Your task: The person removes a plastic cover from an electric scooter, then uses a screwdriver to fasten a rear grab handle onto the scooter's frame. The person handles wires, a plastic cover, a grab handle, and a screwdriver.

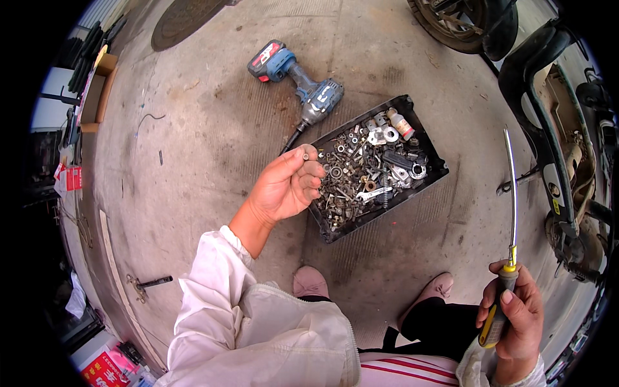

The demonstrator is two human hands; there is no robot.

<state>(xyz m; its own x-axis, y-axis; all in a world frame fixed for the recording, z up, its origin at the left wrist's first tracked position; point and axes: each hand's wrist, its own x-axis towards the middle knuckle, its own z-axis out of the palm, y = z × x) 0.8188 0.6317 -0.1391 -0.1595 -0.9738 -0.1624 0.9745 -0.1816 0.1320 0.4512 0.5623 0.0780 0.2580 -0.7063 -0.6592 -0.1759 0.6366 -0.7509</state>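
My left hand [287,184] is raised beside the left edge of a black tray [325,236], its fingertips pinching a small round metal piece [305,156], perhaps a nut or screw head; its exact kind is too small to tell. Nuts, bolts, washers, springs and a small wrench [374,193] lie mixed in the tray. At the lower right my right hand [519,316] is wrapped around the grey and yellow handle of a long screwdriver [513,206], whose shaft points up and away from me.
Beyond the tray a blue cordless impact wrench [316,97] lies on the concrete floor. A small bottle [401,122] rests in the tray's far corner. Scooter parts and a black frame [525,109] stand at right. A metal tool [145,284] lies at lower left, near a cardboard box [100,93].
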